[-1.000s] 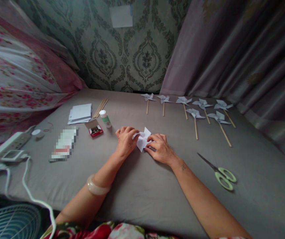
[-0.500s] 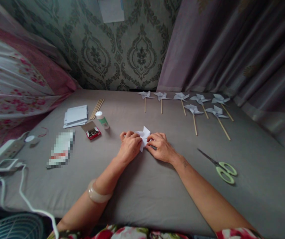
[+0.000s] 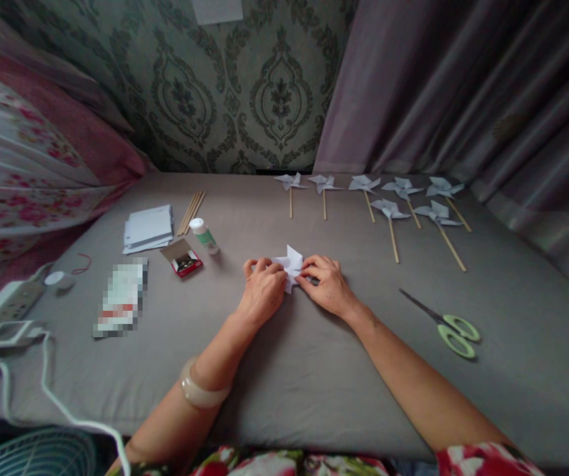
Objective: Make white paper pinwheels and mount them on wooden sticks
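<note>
A white paper pinwheel (image 3: 293,256) without a visible stick lies between my hands at the middle of the grey cloth. My left hand (image 3: 264,285) presses and grips its left side, fingers bent over the paper. On the other side, my right hand (image 3: 328,284) pinches the right edge between thumb and fingertips. Parts of the paper are hidden beneath the fingers. To the left stand a small glue bottle (image 3: 204,236) with a white cap and an open red box (image 3: 183,260) of small metal pieces. Green-handled scissors (image 3: 450,328) lie to the right.
Several pinwheels on sticks (image 3: 392,211) lie at the back right. A stack of white paper (image 3: 148,226) and several wooden sticks (image 3: 192,213) rest at the back left. A pixelated packet (image 3: 122,297), a power strip (image 3: 4,307) and a white cable (image 3: 66,415) are at the left.
The camera view has shifted slightly. My right fingers have moved a little on the paper's right edge; both hands stay on the pinwheel.
</note>
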{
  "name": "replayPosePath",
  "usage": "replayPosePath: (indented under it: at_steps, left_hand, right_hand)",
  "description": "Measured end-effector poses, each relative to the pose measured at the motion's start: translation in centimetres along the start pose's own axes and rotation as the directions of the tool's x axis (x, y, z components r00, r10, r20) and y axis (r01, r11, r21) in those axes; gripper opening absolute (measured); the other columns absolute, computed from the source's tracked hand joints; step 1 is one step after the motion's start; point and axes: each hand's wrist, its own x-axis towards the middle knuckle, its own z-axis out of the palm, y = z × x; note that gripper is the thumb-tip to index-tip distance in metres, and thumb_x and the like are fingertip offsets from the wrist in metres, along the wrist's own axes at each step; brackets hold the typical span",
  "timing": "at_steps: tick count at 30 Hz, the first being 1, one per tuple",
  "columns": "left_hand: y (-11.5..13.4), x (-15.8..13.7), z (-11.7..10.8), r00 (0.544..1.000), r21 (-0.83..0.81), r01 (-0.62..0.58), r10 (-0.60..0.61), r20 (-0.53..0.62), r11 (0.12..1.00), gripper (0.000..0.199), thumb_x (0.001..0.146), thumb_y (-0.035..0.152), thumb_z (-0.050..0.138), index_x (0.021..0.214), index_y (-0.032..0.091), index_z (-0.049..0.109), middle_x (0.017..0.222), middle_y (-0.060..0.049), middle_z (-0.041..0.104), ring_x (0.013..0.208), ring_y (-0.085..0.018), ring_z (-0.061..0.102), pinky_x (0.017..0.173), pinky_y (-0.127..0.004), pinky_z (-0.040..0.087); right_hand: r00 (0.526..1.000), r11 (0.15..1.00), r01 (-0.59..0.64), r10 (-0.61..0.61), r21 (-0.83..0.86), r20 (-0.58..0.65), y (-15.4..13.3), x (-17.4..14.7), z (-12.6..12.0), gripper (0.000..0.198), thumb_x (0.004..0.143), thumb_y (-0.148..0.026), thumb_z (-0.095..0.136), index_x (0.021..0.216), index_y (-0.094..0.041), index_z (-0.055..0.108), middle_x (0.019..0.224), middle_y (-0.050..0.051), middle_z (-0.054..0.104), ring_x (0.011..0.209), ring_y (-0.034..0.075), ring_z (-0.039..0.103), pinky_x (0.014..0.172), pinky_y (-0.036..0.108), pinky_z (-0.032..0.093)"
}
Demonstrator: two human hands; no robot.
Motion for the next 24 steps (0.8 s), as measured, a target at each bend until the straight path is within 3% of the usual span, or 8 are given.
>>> replayPosePath:
  at_steps: [13,24]
  left_hand:
    - [0.0,-0.2,0.4,0.999,0.046,-0.021,0.022,-0.025,0.999,0.027,0.092,0.022,0.044,0.082,0.024,0.069,0.095,-0.005,0.07,0.101,-0.026,0.05,0.094,-0.048,0.023]
    - [0.2,-0.2,0.3,0.999,0.074,-0.023,0.025,-0.028,0.997,0.025,0.091,0.02,0.045,0.081,0.023,0.067,0.095,-0.005,0.07,0.102,-0.026,0.05,0.095,-0.048,0.022]
  right_hand:
    - [0.992,0.988,-0.117,0.111,-0.098,-0.059,-0.3,0.3,0.8,0.013,0.084,-0.031,0.065,0.074,-0.023,0.07,0.08,0.003,0.063,0.084,0.019,0.058,0.076,0.034,0.036]
    - [0.982,0.976,-0.191,0.19,-0.108,-0.022,-0.8,0.6,1.2,0.018,0.087,-0.031,0.061,0.074,-0.021,0.068,0.079,0.004,0.064,0.083,0.019,0.059,0.078,0.035,0.033]
